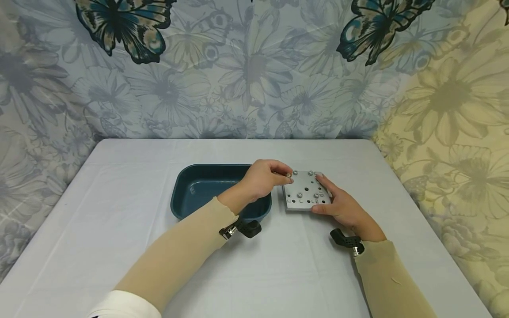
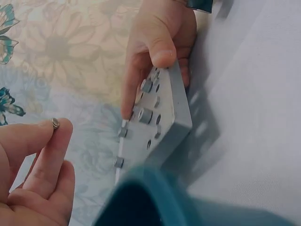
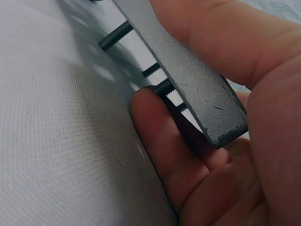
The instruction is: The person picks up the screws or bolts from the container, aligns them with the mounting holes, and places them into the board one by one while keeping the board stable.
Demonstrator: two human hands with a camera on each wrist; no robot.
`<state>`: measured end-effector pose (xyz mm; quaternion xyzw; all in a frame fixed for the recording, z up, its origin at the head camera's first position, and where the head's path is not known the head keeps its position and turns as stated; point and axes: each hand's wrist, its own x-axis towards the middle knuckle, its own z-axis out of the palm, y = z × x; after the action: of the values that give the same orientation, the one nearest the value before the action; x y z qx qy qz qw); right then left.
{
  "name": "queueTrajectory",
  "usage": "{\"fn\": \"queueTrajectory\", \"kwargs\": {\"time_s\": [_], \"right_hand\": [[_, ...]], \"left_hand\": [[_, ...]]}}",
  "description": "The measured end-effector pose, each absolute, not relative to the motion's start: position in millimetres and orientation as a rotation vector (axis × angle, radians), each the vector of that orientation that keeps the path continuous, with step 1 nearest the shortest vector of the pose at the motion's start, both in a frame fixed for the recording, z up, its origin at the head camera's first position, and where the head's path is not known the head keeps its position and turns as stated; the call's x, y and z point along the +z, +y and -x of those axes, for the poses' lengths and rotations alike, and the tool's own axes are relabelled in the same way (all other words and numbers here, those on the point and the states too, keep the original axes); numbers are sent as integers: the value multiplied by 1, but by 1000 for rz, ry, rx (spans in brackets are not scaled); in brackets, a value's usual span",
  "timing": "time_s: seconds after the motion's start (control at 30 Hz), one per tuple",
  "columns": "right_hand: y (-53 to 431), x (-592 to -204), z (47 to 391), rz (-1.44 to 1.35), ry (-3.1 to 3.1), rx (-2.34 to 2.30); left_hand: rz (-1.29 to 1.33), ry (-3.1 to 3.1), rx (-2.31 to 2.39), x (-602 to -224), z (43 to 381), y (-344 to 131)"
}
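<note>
My left hand (image 1: 258,180) pinches a small metal screw (image 2: 55,123) between thumb and fingertip, near the plate's left far corner in the head view. My right hand (image 1: 347,210) grips the right side of a grey metal plate (image 1: 294,187), thumb on the near edge and fingers along the far side and beneath. The plate has many holes, and several socket-head screws (image 2: 145,115) stand in it. In the right wrist view, threaded screw ends (image 3: 116,36) stick out below the plate, which is held off the cloth there.
A dark teal tray (image 1: 188,174) stands left of the plate, under my left wrist. Its rim blocks part of the left wrist view. White cloth (image 1: 119,185) covers the table, and a floral fabric backdrop (image 1: 254,88) rises behind it.
</note>
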<state>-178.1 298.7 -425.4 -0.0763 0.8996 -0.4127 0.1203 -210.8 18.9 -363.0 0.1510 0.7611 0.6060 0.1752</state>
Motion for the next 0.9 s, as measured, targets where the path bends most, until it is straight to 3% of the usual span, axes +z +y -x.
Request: {"fn": "queueTrajectory", "kwargs": {"time_s": [0.27,0.9], "right_hand": [[301,-426,179,241,2638,-1184],[303,-428,181,279,2640,-1196]], "left_hand": [[-452,2090,1735,-367,217,42],[-813,2617,1130,-378,232,73]]}}
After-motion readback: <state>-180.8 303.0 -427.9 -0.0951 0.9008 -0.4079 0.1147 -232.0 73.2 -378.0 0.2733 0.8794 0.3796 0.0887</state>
